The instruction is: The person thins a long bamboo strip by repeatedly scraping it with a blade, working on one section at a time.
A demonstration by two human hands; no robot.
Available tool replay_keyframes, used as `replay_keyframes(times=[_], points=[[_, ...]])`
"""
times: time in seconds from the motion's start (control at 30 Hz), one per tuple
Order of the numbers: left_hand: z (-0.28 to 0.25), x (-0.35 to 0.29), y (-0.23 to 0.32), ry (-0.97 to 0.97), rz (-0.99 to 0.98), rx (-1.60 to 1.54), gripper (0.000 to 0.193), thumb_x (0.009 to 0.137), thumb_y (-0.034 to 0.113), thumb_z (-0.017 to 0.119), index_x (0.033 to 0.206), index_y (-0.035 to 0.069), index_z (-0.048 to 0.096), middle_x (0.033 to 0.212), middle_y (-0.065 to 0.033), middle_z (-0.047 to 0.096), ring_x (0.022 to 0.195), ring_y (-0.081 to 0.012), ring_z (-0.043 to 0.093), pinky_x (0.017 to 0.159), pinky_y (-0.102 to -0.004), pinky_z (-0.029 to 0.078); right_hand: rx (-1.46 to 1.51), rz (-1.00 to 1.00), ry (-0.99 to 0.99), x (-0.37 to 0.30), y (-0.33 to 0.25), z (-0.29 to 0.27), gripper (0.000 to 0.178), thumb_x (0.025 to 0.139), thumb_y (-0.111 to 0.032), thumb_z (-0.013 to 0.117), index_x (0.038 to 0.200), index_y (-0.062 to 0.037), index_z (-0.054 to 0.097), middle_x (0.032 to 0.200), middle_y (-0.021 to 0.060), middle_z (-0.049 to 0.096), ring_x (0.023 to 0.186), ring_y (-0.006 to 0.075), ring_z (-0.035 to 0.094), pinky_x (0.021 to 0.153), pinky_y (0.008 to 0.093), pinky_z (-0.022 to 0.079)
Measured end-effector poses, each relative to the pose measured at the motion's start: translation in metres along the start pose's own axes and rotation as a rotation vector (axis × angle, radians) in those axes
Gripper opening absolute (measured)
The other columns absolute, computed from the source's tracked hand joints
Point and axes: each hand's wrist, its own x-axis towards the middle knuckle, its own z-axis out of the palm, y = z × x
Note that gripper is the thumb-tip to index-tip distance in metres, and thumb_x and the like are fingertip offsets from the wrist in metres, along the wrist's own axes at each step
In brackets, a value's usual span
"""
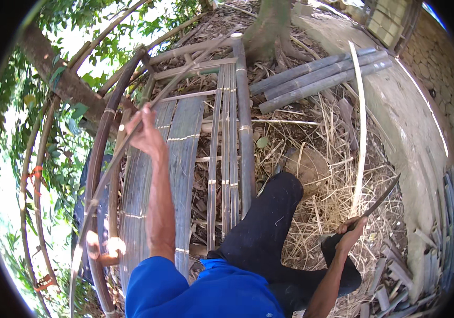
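Note:
My left hand (150, 132) is raised over a bamboo bench frame, its fingers closed round a long, thin bamboo strip (108, 175). The strip slants from the far end of the frame down to the near left. On the right, my right hand (351, 233) grips a machete (383, 197), its dark blade pointing up and away to the right. A pale split bamboo strip (361, 122) runs up from beside that hand; I cannot tell whether the hand touches it. Flat bamboo slats (184, 140) and narrow ones (226, 148) lie along the frame next to a thick pole (245, 122).
Several cut bamboo poles (317, 79) lie beyond, near a tree trunk (269, 32). Shavings (317, 217) cover the ground by a flat round stone or stump (306, 168). A low concrete ledge (391, 116) runs down the right. Bamboo offcuts (396, 265) and leafy branches (4, 175) flank me.

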Motion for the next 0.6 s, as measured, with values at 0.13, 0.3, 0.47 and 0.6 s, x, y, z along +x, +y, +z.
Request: replay_keyframes(times=[0.13,0.3,0.47,0.6], points=[[-0.025,-0.056,-0.061,0.208,-0.354,0.031,0.032,0.093,0.016,0.073,0.118,-0.001,0.063,0.093,-0.0191,0.074,0.085,-0.0231,0.071,0.068,-0.0368,0.06,-0.001,0.067,-0.039,-0.006,0.006,0.013,0.061,0.104,-0.063,0.038,0.079,-0.0077,0.044,0.056,0.0017,0.036,0.046,0.0146,0.039,0.045,0.0291,0.035],[-0.091,-0.143,-0.114,-0.505,-0.744,0.122,0.045,0.088,0.019,0.075,0.129,0.006,0.063,0.083,-0.0137,0.068,0.072,-0.025,0.065,0.063,-0.0395,0.054,-0.034,0.077,-0.037,-0.004,0.011,0.02,0.06,0.104,-0.063,0.039,0.079,-0.0084,0.044,0.057,0.0011,0.036,0.046,0.0136,0.039,0.045,0.0298,0.036],[-0.095,-0.116,-0.043,-0.507,0.458,1.19,0.049,0.081,0.036,0.082,0.118,0.007,0.068,0.096,-0.018,0.062,0.086,-0.0304,0.065,0.07,-0.0455,0.053,-0.09,0.083,-0.072,-0.003,0.016,0.022,0.061,0.105,-0.063,0.038,0.079,-0.0079,0.044,0.057,0.0011,0.036,0.046,0.0137,0.038,0.046,0.0298,0.037],[-0.157,-0.124,-0.065,-0.992,0.009,0.935,0.064,0.074,0.048,0.085,0.116,0.003,0.068,0.097,-0.0222,0.068,0.096,-0.0397,0.069,0.08,-0.0509,0.056,-0.13,0.094,-0.084,-0.005,0.021,0.033,0.061,0.105,-0.062,0.038,0.079,-0.0072,0.045,0.057,0.0015,0.038,0.046,0.014,0.04,0.045,0.0298,0.037]])
